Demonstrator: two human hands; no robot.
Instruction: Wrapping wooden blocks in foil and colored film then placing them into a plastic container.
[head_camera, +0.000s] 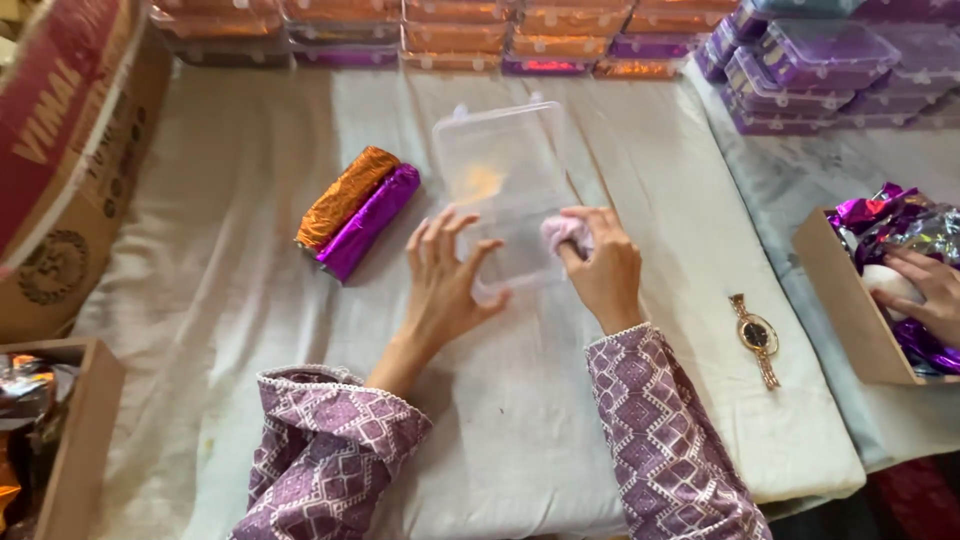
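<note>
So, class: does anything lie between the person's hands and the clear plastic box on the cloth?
Nothing visible does. The left hand rests its fingertips on the clear plastic box, and the right hand presses a small pink cloth against it. The foil rolls lie off to the side.
</note>
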